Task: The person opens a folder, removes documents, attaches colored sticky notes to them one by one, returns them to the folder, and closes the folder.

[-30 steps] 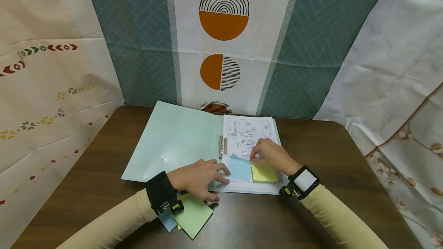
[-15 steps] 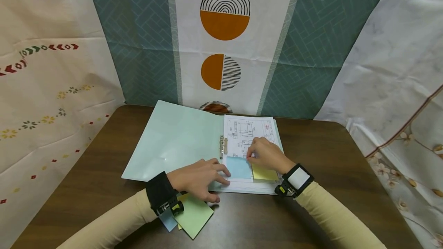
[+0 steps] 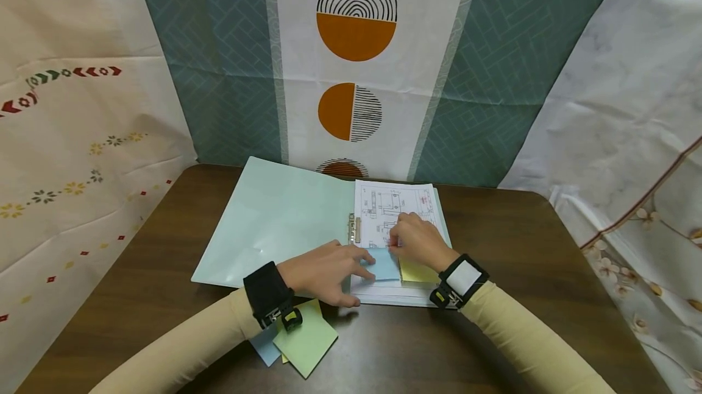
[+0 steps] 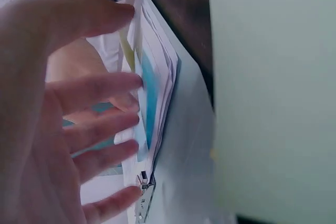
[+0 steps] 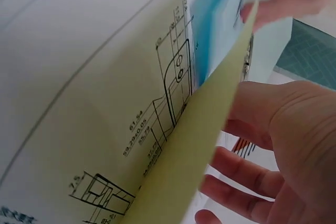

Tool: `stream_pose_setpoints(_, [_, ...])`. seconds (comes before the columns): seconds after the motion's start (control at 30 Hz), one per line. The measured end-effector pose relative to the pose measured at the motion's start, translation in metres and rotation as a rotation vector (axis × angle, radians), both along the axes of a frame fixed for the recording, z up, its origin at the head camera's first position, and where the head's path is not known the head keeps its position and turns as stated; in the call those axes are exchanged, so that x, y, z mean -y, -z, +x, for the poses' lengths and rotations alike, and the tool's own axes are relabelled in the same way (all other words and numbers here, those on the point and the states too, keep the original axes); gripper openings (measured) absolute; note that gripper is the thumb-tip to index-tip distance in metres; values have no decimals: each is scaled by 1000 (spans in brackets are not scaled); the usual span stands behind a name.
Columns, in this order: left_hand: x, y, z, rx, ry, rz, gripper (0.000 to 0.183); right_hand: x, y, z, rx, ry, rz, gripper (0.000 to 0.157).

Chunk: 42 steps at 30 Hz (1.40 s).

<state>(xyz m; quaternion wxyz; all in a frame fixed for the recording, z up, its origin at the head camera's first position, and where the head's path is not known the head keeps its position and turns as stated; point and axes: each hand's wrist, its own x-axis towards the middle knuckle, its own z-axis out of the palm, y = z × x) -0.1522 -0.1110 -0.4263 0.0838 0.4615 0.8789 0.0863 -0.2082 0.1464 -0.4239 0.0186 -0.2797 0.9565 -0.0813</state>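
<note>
A light-blue sticky note (image 3: 387, 267) lies on the lower part of a printed technical drawing (image 3: 373, 192), in an open pale-green folder (image 3: 285, 223). My right hand (image 3: 421, 242) pinches the note's upper right corner; in the right wrist view its fingers are curled and the exact contact is partly hidden. My left hand (image 3: 326, 272) reaches in from the left, fingers spread, fingertips over the note's left part. A yellow sticky note (image 3: 418, 272) sits just right of the blue one, partly under my right hand, and stands up from the paper in the right wrist view.
Green sticky notes (image 3: 306, 342), blue sticky notes (image 3: 265, 345) and a bit of yellow lie on the brown table (image 3: 493, 229) below my left wrist. A metal clip (image 3: 354, 229) sits at the folder's spine. Patterned cloth (image 3: 362, 77) hangs behind the table.
My left hand has moved right and slightly up, bringing its fingertips over the blue note. My right hand has shifted a little left, and the blue note's upper right corner with it.
</note>
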Motion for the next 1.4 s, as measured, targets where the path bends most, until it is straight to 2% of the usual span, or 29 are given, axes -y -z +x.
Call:
stream_pose_setpoints(0.17, [-4,0,-2,21,-42,-24,54,2,1,0,-2,14,11,20])
stream_pose_setpoints(0.43, [-8,1,-4,52,-41,-44,57,3,-5,8,-74,42,17,12])
stream_pose_setpoints(0.57, [-9,0,-5,61,-41,-60,57,10,-9,19,-68,-31,-10,28])
stream_pose_setpoints(0.7, [-9,-1,-6,74,-52,-62,56,16,-7,27,0,-112,-10,30])
stream_pose_setpoints(0.83, [-10,-2,-6,76,-50,-62,55,14,-2,29,31,-80,11,30])
stream_pose_setpoints(1.07, [-8,-2,-6,62,-44,-60,56,-5,-4,22,37,46,38,37])
stream_pose_setpoints(1.27, [-3,0,-7,65,-49,-43,52,-10,-4,19,55,26,17,38])
stream_pose_setpoints(1.4, [10,0,-7,95,-55,-15,48,-10,-3,20,62,32,6,38])
